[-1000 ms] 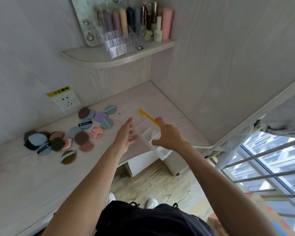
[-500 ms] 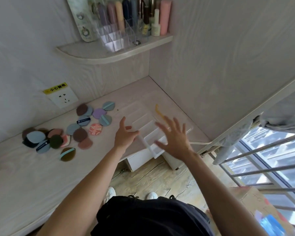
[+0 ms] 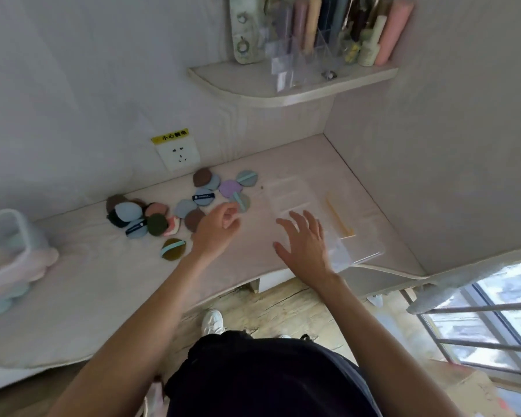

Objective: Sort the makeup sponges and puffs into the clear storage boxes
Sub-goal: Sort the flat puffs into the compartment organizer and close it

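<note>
Several round makeup puffs [image 3: 193, 203] in brown, blue, purple, green and pink lie scattered on the pale desk [image 3: 103, 281]. A clear divided storage box [image 3: 298, 194] with a yellow clasp [image 3: 339, 219] lies flat at the desk's right end. My left hand [image 3: 218, 228] hovers over the puffs' right edge, fingers loosely curled, holding nothing I can see. My right hand [image 3: 306, 246] is spread open above the box's near left part. Another clear box [image 3: 5, 251] stands at the far left with pale sponges around it.
A wall socket [image 3: 178, 153] with a yellow label sits behind the puffs. A corner shelf [image 3: 283, 85] above carries a clear organiser with tubes and bottles. The desk's front edge drops to a wooden floor; a window railing [image 3: 478, 326] is at lower right.
The clear box, held tilted a second ago, now lies flat on the desk. My right hand let it go and spread open. My left hand moved left toward the puffs.
</note>
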The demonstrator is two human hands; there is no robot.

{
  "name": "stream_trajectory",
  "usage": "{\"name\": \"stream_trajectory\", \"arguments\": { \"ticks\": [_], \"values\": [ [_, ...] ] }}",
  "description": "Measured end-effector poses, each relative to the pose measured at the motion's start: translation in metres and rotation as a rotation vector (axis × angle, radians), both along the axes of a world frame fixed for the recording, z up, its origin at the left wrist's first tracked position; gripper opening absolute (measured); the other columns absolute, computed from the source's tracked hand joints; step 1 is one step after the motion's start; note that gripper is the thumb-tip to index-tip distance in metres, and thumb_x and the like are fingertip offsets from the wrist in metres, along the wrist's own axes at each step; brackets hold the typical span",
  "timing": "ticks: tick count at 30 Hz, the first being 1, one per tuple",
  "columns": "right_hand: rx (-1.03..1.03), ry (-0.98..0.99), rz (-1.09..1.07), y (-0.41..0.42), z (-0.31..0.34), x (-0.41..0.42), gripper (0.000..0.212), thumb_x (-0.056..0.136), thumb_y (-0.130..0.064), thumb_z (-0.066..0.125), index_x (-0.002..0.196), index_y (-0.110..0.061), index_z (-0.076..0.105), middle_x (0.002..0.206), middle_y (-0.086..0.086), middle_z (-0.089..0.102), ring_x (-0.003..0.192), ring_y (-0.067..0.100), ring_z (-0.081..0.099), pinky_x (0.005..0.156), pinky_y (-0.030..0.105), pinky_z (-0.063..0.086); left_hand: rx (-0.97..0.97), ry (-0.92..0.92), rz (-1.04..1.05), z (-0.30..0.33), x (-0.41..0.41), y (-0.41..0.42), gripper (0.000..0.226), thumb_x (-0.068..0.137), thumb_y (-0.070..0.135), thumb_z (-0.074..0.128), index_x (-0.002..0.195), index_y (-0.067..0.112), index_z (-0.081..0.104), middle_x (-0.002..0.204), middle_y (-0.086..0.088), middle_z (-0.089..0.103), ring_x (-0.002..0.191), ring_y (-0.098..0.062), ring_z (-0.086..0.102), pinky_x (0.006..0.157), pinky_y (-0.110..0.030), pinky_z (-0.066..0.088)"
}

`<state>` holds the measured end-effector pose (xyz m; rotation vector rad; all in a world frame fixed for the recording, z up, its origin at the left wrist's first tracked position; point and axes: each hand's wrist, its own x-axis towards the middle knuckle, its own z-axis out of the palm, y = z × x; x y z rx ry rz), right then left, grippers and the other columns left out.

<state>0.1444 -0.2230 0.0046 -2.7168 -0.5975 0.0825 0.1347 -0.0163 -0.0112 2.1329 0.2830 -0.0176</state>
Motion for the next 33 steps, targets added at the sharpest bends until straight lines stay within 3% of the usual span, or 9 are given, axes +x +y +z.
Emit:
{"name": "stream_trajectory", "arguments": {
  "ticks": [3,6,9,14,18,23,25,29,33],
  "values": [
    [0.091,0.112,0.094,0.045,0.0,0.015,0.031,0.085,-0.021,0.06,0.116,-0.015,0.062,0.127,0.009,0.057,0.116,0.031,0.052,0.097,0.04,0.044,0.317,-0.022,0.045,-0.009,-0.022,0.043,0.03,0.087,0.017,0.059,0.117,0.015,0.058,0.108,-0.003,0.063,0.097,-0.02,0.06,0.082,-0.03,0.048],
    [0.135,0.206,0.067,0.089,-0.002,0.04,0.026,0.09,-0.015,0.053,0.113,-0.017,0.065,0.12,0.007,0.061,0.105,0.028,0.058,0.088,0.032,0.044,0.499,0.042,0.072,-0.019,-0.023,0.07,0.037,0.087,0.018,0.058,0.123,0.014,0.054,0.122,-0.01,0.056,0.115,-0.029,0.048,0.096,-0.036,0.04],
    [0.116,0.2,-0.024,0.125,-0.011,0.071,0.029,0.093,-0.014,0.048,0.119,-0.013,0.06,0.12,0.015,0.06,0.109,0.033,0.055,0.09,0.035,0.041,0.536,0.075,-0.011,-0.02,-0.009,0.085,0.038,0.089,0.019,0.056,0.126,0.014,0.05,0.129,-0.009,0.05,0.118,-0.027,0.048,0.094,-0.033,0.04],
    [-0.167,0.281,-0.071,0.149,-0.038,0.089,0.047,0.095,-0.012,0.041,0.14,-0.016,0.03,0.135,0.016,0.043,0.12,0.035,0.042,0.094,0.042,0.038,0.614,0.209,-0.145,-0.026,0.004,0.1,0.042,0.088,0.026,0.059,0.127,0.02,0.049,0.13,-0.006,0.049,0.111,-0.026,0.052,0.084,-0.034,0.048],
    [-0.347,0.128,-0.018,0.142,-0.045,0.077,0.052,0.091,-0.003,0.042,0.138,-0.017,0.027,0.129,0.016,0.041,0.116,0.033,0.041,0.086,0.038,0.043,0.581,0.187,-0.136,-0.033,0.01,0.105,0.042,0.082,0.025,0.067,0.12,0.02,0.05,0.125,-0.004,0.05,0.109,-0.024,0.052,0.084,-0.033,0.049],
    [-0.187,0.056,-0.021,0.132,-0.046,0.07,0.038,0.088,-0.005,0.048,0.124,-0.016,0.04,0.115,0.012,0.051,0.104,0.029,0.049,0.085,0.035,0.041,0.449,0.223,-0.099,-0.029,0.016,0.113,0.057,0.073,0.019,0.074,0.122,0.02,0.045,0.118,-0.004,0.055,0.103,-0.023,0.057,0.082,-0.032,0.049],
    [-0.105,0.066,-0.04,0.129,-0.041,0.065,0.032,0.09,-0.008,0.048,0.121,-0.014,0.042,0.114,0.011,0.055,0.103,0.029,0.052,0.087,0.036,0.042,0.436,0.23,-0.13,-0.028,0.017,0.115,0.051,0.075,0.021,0.073,0.12,0.02,0.049,0.115,-0.003,0.054,0.101,-0.021,0.055,0.079,-0.027,0.045],
    [0.068,0.141,-0.106,0.114,-0.027,0.05,0.025,0.093,-0.01,0.048,0.117,-0.01,0.049,0.111,0.011,0.058,0.101,0.029,0.056,0.084,0.034,0.044,0.614,0.267,-0.336,-0.02,0.026,0.125,0.03,0.088,0.033,0.058,0.115,0.023,0.055,0.116,-0.001,0.054,0.093,-0.017,0.055,0.067,-0.021,0.036],
    [0.276,0.058,-0.184,0.082,-0.009,0.038,0.012,0.088,-0.012,0.056,0.098,-0.01,0.061,0.097,0.009,0.061,0.086,0.027,0.058,0.073,0.032,0.043,0.532,0.208,-0.394,0.018,0.046,0.126,0.033,0.088,0.033,0.06,0.12,0.024,0.059,0.118,0.001,0.063,0.1,-0.018,0.059,0.081,-0.029,0.044]
  ]
}}
